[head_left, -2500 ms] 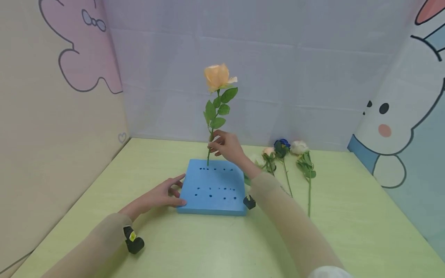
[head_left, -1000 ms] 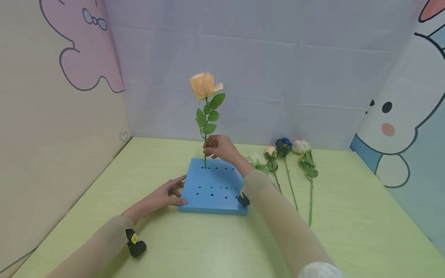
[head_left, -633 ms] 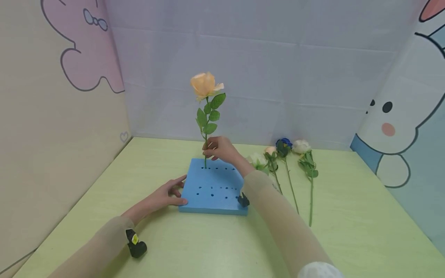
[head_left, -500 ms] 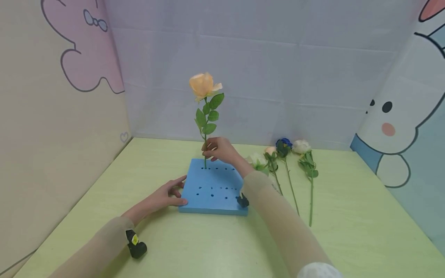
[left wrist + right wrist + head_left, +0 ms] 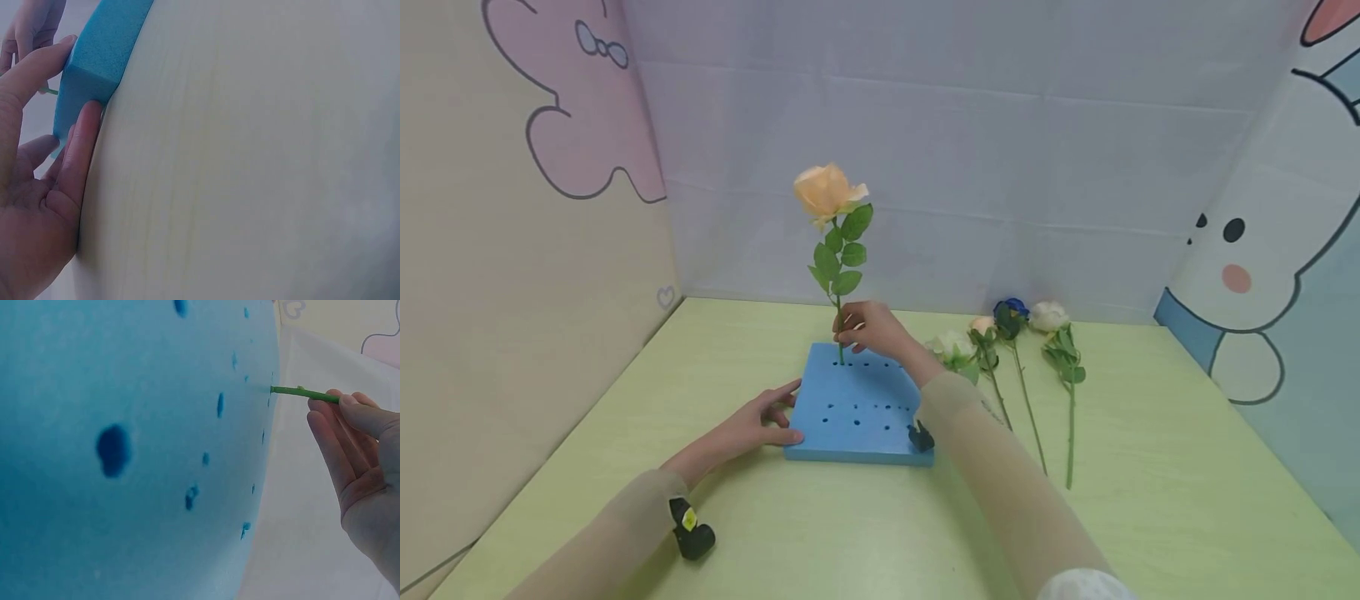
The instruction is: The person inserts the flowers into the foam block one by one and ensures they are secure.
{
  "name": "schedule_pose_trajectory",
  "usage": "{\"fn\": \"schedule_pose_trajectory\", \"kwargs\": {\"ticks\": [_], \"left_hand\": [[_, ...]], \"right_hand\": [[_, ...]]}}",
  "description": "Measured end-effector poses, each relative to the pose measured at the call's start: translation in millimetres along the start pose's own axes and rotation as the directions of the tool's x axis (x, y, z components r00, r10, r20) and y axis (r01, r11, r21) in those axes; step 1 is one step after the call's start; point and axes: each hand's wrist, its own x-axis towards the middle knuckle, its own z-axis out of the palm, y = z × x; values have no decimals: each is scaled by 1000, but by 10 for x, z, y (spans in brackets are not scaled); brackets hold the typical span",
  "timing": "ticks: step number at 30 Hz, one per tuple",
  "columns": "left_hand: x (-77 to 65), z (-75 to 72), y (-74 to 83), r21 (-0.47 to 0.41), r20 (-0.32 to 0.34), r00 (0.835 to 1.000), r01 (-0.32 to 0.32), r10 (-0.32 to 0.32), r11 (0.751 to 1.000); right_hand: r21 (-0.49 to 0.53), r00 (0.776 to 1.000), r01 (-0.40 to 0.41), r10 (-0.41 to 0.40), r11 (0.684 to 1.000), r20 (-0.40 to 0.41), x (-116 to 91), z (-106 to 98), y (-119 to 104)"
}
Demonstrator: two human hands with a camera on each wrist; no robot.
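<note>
A peach rose (image 5: 826, 193) with green leaves stands almost upright, leaning slightly left, over the blue foam block (image 5: 847, 389). My right hand (image 5: 875, 328) pinches its lower stem between thumb and fingers, just above the block's back row of holes. In the right wrist view the green stem (image 5: 306, 393) meets the block's surface at its end. My left hand (image 5: 747, 427) rests against the block's left side, thumb on the near corner. The left wrist view shows that thumb on the upper edge and the other fingers (image 5: 83, 147) fairly straight along the side.
Right of the block lie several loose flowers: a greenish-white one (image 5: 953, 345), a small peach rose (image 5: 982, 325), a blue rose (image 5: 1011, 310) and a white rose (image 5: 1048, 316). A pale cloth (image 5: 925, 167) hangs behind the light green table (image 5: 820, 533).
The peach rose has shifted left and down with my right hand. Its stem end went from the block's back edge to the back row of holes. The left hand stays in place.
</note>
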Motion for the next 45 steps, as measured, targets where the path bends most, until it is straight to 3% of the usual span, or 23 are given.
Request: {"fn": "schedule_pose_trajectory", "kwargs": {"ticks": [19,35,45], "left_hand": [[36,0,-11,7,1,1000,5,-5,1000],[-2,-18,51,1,14,1000,-26,26,1000],[-15,12,52,-1,3,1000,-5,5,1000]], "right_hand": [[-82,999,-6,8,997,31,25,22,-39],[-98,999,15,-11,995,50,48,10,-27],[-101,998,19,-13,995,63,33,18,-23]]}}
